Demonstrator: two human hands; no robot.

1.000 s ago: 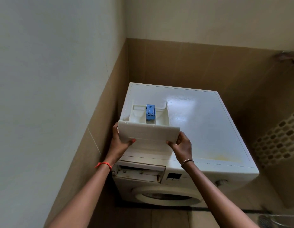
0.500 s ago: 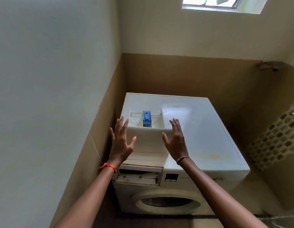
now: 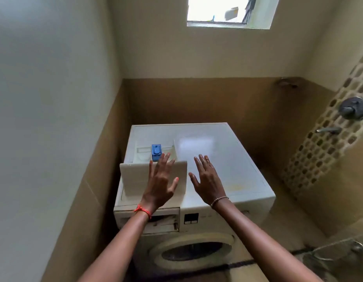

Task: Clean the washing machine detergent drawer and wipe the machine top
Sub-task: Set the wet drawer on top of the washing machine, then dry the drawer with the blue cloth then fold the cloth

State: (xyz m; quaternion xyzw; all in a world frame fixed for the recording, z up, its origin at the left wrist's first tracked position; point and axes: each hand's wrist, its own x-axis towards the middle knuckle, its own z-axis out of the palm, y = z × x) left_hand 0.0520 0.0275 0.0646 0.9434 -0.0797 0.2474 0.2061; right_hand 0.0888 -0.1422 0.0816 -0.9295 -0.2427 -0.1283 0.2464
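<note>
My left hand [image 3: 159, 184], fingers spread and empty, hovers before the white plastic detergent drawer [image 3: 134, 176], which lies on the left of the white washing machine top [image 3: 227, 151]. My right hand [image 3: 207, 180], equally spread, holds nothing. I'd lift out the blue insert [image 3: 156, 152] first, then scrub each compartment.

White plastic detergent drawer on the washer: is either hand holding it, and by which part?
Nothing is held. The left hand and right hand are open, fingers spread, neither gripping the white plastic detergent drawer.
</note>
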